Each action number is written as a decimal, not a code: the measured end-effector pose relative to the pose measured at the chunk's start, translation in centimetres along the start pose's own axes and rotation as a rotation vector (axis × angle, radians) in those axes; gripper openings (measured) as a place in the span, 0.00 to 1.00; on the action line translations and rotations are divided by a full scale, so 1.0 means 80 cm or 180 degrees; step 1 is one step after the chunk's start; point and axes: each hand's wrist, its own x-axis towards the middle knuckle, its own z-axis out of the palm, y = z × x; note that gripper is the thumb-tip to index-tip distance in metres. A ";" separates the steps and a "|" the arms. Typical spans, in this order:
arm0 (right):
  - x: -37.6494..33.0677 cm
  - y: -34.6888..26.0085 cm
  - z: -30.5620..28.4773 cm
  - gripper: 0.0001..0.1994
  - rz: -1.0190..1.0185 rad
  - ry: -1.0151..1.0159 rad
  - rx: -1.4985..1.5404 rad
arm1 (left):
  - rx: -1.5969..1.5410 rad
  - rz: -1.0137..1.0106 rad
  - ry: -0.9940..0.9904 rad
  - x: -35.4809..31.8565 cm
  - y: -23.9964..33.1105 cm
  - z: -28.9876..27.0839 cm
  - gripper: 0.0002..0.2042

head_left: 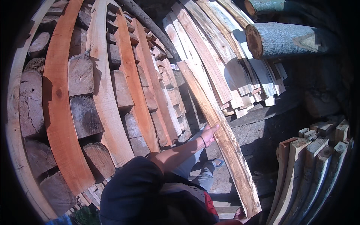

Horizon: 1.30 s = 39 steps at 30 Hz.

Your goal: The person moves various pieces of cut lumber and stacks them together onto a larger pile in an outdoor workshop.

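A long rough-edged wooden plank [227, 138] slants from the stacked boards at the upper middle down to the lower right. My left hand [208, 135], with a dark band at its wrist, is closed on the plank's left edge near mid-length, thumb on top. At the plank's near end, my right hand [239, 214] grips the underside and edge; most of its fingers are hidden. The plank's far end lies over or close against the pile of pale boards [213, 71]; I cannot tell whether it touches.
To the left, reddish and pale boards [62, 97] lean against stacked square timber blocks [86, 114]. A thick bark-covered log [288, 39] juts in at the upper right. Several upright posts [296, 161] stand close to my right side. Below the plank is dusty ground [258, 138].
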 end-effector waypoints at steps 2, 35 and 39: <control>0.017 0.006 0.011 0.28 0.0105 -0.0160 -0.0334 | 0.0090 0.0031 -0.0078 0.040 0.033 -0.005 0.14; 0.161 0.208 0.556 0.37 0.1193 -0.1817 0.0570 | 0.2039 0.0578 0.1502 0.231 0.407 -0.112 0.43; 0.198 0.291 0.524 0.43 -0.0495 -0.1946 -0.1904 | 0.2996 0.0552 0.1668 0.223 0.291 -0.142 0.31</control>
